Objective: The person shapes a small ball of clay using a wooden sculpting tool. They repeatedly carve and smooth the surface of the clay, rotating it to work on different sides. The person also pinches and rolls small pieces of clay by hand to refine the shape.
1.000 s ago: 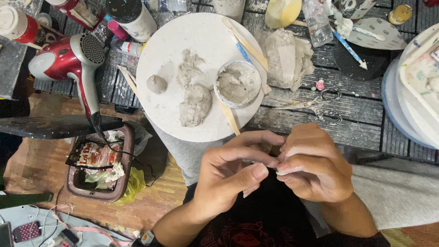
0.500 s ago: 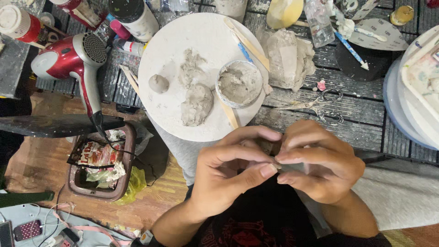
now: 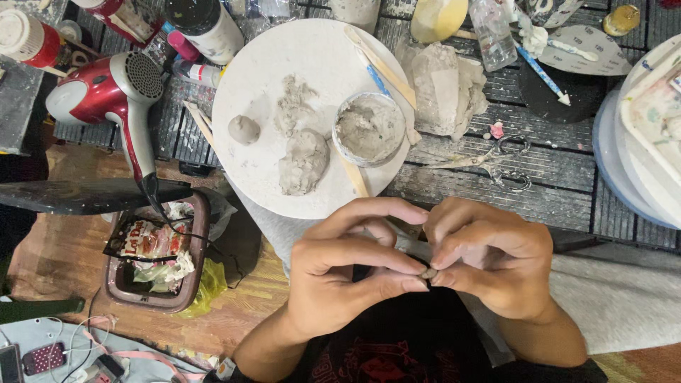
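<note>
a small bit of grey clay (image 3: 428, 272) sits near the viewer, pinched between the fingertips of the left hand (image 3: 347, 276) and right hand (image 3: 489, 259). beyond, a round white board (image 3: 248, 85) rests on a dark slatted table (image 3: 560, 167); wooden floor at left. since earlier, the hands have closed tighter together.

A dark table (image 3: 567, 170) made of wooden slats carries most of the things; a big round white board (image 3: 248, 149) lies on it, hanging a little over the near edge; a red hair dryer (image 3: 113, 92) lies at the left, just beside the board; a grey lump in clear plastic wrap (image 3: 443, 89) sits to the right of the board; small scissors (image 3: 496, 157) lie near the lump; a pale blue round plate (image 3: 611, 167) rests at the far right edge.
</note>
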Demonstrator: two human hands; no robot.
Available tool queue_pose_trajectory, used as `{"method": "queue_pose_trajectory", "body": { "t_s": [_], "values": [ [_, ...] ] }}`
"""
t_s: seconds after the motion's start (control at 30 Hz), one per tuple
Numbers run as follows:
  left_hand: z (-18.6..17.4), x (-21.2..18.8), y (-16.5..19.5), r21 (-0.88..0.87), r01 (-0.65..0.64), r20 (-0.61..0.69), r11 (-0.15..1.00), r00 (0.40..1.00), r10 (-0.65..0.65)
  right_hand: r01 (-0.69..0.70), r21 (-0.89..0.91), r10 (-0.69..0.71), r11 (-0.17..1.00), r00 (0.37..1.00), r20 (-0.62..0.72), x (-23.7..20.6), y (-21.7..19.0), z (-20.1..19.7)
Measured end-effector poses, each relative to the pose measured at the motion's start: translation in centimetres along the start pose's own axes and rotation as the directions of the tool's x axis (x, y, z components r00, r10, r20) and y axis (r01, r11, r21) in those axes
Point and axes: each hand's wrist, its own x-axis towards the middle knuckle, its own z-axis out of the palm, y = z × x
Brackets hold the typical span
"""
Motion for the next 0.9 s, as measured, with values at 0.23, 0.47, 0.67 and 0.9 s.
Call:
{"method": "queue_pose_trajectory", "body": {
  "t_s": [0.23,0.47,0.67,0.9],
  "values": [
    [-0.1,-0.1,-0.4,-0.074,0.039,0.048,0.996,0.998,-0.035,-0.027,-0.004,0.027,1.0,1.0,-0.004,-1.1,0.1,0.0],
    [-0.2,0.0,-0.9,-0.329,0.157,0.086,0.931,0.987,-0.137,0.278,-0.286,-0.287,0.917,0.958,0.012,2.8,-1.3,1.5],
    [0.3,-0.2,-1.3,-0.397,0.239,0.093,0.886,0.971,-0.22,0.399,-0.648,-0.464,0.649,0.882,0.077,2.1,-1.9,1.7],
    [1.1,-0.3,-1.7,-0.571,0.338,0.15,0.748,0.939,-0.31,0.388,-0.736,-0.488,0.555,0.868,0.089,-0.6,-0.9,1.2]
  ]
}}
